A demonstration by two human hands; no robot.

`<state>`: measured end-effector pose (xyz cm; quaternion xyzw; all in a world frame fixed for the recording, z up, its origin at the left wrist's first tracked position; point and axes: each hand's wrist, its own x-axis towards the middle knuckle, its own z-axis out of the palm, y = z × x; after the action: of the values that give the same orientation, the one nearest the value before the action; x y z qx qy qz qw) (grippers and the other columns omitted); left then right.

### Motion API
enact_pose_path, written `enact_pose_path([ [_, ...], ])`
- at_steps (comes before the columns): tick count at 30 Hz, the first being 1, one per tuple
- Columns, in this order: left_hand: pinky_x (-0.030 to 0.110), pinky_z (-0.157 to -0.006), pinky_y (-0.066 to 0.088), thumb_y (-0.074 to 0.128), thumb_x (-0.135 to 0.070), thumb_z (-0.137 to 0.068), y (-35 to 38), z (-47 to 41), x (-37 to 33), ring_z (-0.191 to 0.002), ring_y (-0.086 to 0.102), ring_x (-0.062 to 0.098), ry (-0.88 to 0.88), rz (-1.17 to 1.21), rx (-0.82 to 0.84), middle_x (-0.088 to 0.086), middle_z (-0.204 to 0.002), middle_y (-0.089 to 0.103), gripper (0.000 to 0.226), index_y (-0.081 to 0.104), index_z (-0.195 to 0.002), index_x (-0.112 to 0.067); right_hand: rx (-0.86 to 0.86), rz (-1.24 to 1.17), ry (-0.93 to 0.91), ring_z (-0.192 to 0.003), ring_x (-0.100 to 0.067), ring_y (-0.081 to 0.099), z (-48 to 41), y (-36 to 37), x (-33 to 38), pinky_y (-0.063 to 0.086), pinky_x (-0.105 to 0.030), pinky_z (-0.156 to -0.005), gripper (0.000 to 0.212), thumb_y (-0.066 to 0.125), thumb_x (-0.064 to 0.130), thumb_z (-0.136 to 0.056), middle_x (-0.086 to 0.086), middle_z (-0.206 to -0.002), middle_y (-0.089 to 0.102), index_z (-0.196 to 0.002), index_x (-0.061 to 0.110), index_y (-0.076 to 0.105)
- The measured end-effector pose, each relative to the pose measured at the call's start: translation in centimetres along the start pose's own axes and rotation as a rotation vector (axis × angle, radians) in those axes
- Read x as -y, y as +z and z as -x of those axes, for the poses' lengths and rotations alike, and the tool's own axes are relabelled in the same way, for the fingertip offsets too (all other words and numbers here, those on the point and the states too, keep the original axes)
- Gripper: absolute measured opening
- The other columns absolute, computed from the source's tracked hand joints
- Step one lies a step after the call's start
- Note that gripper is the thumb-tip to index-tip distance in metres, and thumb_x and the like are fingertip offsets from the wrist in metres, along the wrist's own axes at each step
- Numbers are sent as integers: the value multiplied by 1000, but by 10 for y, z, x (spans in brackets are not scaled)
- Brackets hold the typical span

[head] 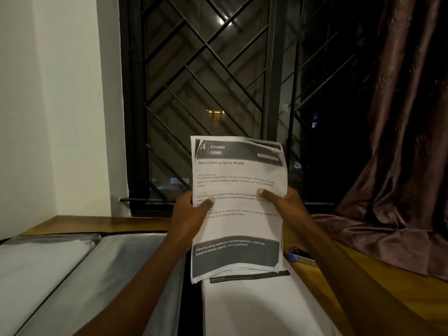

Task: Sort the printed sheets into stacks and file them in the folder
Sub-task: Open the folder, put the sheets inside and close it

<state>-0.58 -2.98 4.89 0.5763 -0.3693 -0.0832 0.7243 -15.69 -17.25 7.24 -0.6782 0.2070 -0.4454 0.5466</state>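
Note:
I hold a bundle of printed sheets (pixel 238 229) upright in front of me, above the table. The top sheet reads "KITCHEN" and "Store Cleaning Spray Bottle", with dark bands at top and bottom. My left hand (pixel 191 217) grips the bundle's left edge, thumb on the front. My right hand (pixel 282 204) grips the right edge the same way. Below the bundle a stack of sheets (pixel 261 306) lies flat on the table. Two more stacks lie to the left, one in the middle (pixel 116 275) and one at the far left (pixel 36 267). No folder can be made out.
The wooden table (pixel 327 272) runs to a barred window (pixel 206 93). A brown curtain (pixel 400 166) hangs at the right and spills onto the table. A small dark object with a blue tip (pixel 297 254) lies behind my right forearm. A white wall stands left.

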Motion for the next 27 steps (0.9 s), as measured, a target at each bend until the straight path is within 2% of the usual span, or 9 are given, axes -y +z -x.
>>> enact_pose_path([
  [4,19,-62,57,64,-6,-89,-1,-4,-3,-81,70,13,-64,103,50,3,-100,71,17,66,-105,-11,19,-8,23,-87,-22,69,-4,6,1,58,-36,-77,17,70,19,-83,-4,-97,70,-98,18,63],
  [6,18,-62,56,64,-7,-90,-1,0,8,-81,69,11,-144,85,103,6,-109,70,18,66,-106,-14,6,35,65,-82,-15,66,1,8,-13,55,-24,-67,20,70,19,-84,0,-95,68,-102,16,62],
  [8,25,-71,56,62,-5,-91,-5,-2,15,-87,68,15,-241,124,128,11,-116,68,19,66,-108,-12,-21,61,36,-79,-7,63,6,10,-21,50,-16,-62,23,67,18,-86,3,-95,65,-109,15,62],
  [11,42,-86,54,55,-2,-94,-19,-15,4,-97,68,29,-424,291,258,17,-121,66,23,63,-115,-6,-79,163,-67,-87,-15,63,-4,14,-11,50,-26,-74,28,61,17,-91,-2,-105,65,-119,10,61],
  [15,44,-89,56,52,-22,-97,-55,-23,-13,-105,67,29,-494,383,398,14,-117,69,29,62,-121,-8,-81,272,-55,-89,-20,61,-31,33,-7,47,-26,-76,26,65,11,-88,-5,-105,66,-113,1,66],
  [18,31,-68,59,46,-41,-98,-89,-23,-3,-86,73,19,-393,117,277,7,-100,75,34,70,-103,-18,-29,205,124,-84,-21,58,-31,53,-33,48,-20,-60,26,62,3,-89,-13,-109,65,-113,-5,64],
  [21,25,-75,50,57,-25,-96,-130,-27,27,-78,65,7,-144,-543,132,-3,-88,71,15,67,-84,-25,-11,41,378,-86,-24,55,-25,73,-67,47,-25,-63,33,58,4,-92,-22,-118,61,-123,-6,55],
  [23,18,-72,46,63,-10,-90,-155,-37,55,-71,54,-5,-43,-853,122,-14,-76,58,26,59,-73,-30,20,-60,492,-75,-28,56,-26,88,-82,47,-22,-42,32,55,9,-95,-21,-106,61,-125,-3,53],
  [27,4,-76,43,66,-11,-86,-173,-53,89,-86,59,1,-17,-977,198,-10,-95,65,18,67,-96,-26,-26,-223,542,-65,-26,59,-39,115,-105,45,-20,-34,35,54,9,-95,-13,-82,64,-127,-4,53],
])
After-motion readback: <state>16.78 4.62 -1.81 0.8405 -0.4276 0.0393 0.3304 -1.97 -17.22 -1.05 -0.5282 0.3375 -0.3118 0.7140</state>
